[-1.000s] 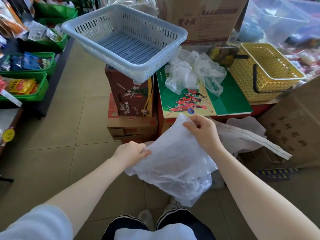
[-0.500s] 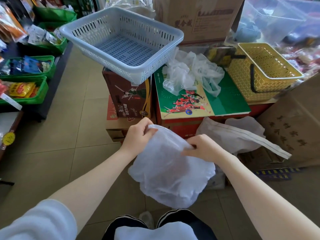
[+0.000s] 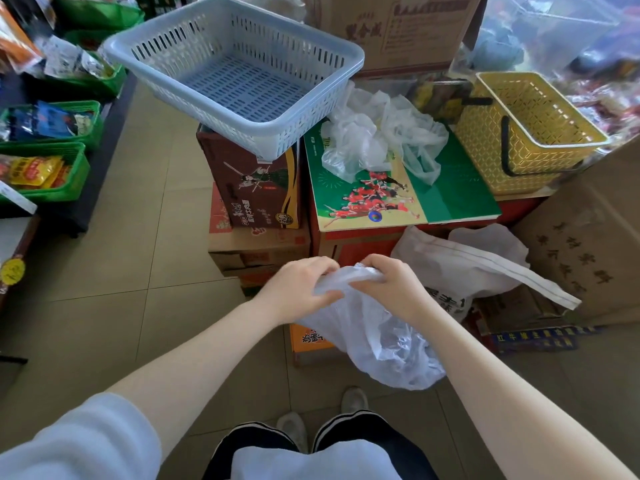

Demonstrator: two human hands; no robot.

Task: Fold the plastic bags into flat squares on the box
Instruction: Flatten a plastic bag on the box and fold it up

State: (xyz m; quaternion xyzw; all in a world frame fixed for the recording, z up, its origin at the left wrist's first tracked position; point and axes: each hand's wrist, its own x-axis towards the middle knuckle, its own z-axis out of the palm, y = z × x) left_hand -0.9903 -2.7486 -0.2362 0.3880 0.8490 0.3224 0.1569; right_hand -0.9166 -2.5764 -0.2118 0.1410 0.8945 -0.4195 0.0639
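Note:
A thin translucent plastic bag hangs in the air in front of my legs. My left hand and my right hand grip its bunched top edge close together, almost touching. Beyond them stands a red box with a green printed top. A heap of crumpled clear plastic bags lies on the far part of that top. The near half of the green top is bare.
A grey-blue slotted basket sits on a brown carton left of the box. A yellow basket stands at the right. A white sack leans below the box. Cardboard cartons are stacked around; green crates line the left aisle.
My hands came together at the bag's top edge, gathering it into a bunch. The bag, spread wide between them earlier, now hangs narrower below them.

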